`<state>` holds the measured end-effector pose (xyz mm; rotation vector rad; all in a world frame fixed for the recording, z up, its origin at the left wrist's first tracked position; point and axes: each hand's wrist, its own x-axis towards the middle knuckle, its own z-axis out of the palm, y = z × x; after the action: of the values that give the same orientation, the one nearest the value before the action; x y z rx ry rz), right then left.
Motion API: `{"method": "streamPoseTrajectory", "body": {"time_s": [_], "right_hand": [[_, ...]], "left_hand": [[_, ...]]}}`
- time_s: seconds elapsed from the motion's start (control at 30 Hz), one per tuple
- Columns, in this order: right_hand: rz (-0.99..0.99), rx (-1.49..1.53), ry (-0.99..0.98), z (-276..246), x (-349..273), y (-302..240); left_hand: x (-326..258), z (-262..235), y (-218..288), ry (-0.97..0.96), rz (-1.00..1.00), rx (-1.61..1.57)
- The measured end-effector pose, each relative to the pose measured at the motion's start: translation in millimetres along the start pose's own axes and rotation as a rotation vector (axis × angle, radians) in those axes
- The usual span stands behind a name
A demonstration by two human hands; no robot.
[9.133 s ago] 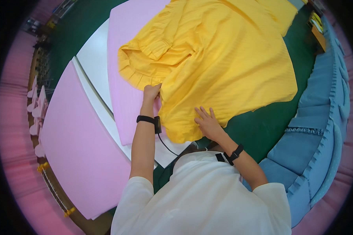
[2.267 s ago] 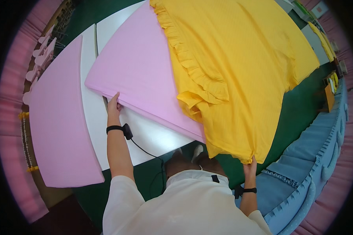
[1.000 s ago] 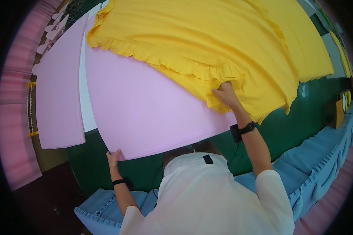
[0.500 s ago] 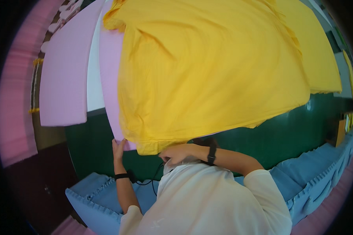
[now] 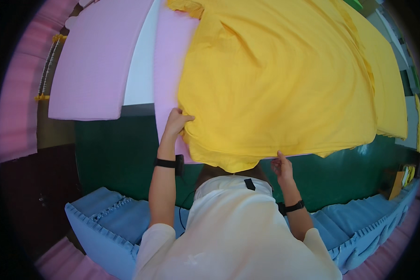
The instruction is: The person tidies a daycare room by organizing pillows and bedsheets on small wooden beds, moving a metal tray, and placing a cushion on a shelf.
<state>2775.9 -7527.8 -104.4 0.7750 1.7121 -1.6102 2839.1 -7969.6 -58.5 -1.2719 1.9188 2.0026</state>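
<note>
A large yellow cloth (image 5: 284, 88) lies spread over a pink foam sheet (image 5: 169, 70) on a green table (image 5: 112, 149). My left hand (image 5: 176, 122) grips the yellow cloth's near left edge where it wraps around the pink sheet. My right hand (image 5: 282, 164) pinches the cloth's lower hem near its middle, just above my chest. Both wrists wear black bands. The pink sheet shows only as a strip at the cloth's left side.
A second pink foam sheet (image 5: 98, 56) lies at the far left over a white board (image 5: 142, 79). Blue ruffled fabric (image 5: 102, 219) is heaped along the table's near edge on both sides of me. More yellow cloth (image 5: 396, 93) stretches off to the right.
The yellow cloth was pulled down over the pink sheet toward me. My right hand moved from near my chest out to the cloth's lower hem; my left hand rose onto the left edge.
</note>
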Motion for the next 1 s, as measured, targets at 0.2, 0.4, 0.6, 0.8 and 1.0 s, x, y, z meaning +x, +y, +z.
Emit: {"method": "streamPoseTrajectory", "body": {"time_s": [0.2,0.4,0.6,0.8,1.0], "right_hand": [[-0.009,0.334,-0.031,32.1,-30.1,13.1],[0.006,0.291,0.021,85.1,-45.4,17.0],[-0.078,0.400,0.048,99.0,-40.8,30.1],[-0.215,0.638,-0.191,91.5,-37.0,53.3],[-0.034,0.720,-0.272,84.3,-20.0,68.6]], "left_hand": [[-46.3,-59.4,-3.3,-0.052,0.065,0.188],[-79.6,-113.3,-50.4,-0.384,-0.237,-0.053],[-90.4,-161.3,-88.6,-0.375,-0.155,0.054],[-74.8,-154.1,-83.2,-0.425,0.051,-0.586],[-34.7,-123.7,-42.7,-0.390,-0.120,-0.839]]}}
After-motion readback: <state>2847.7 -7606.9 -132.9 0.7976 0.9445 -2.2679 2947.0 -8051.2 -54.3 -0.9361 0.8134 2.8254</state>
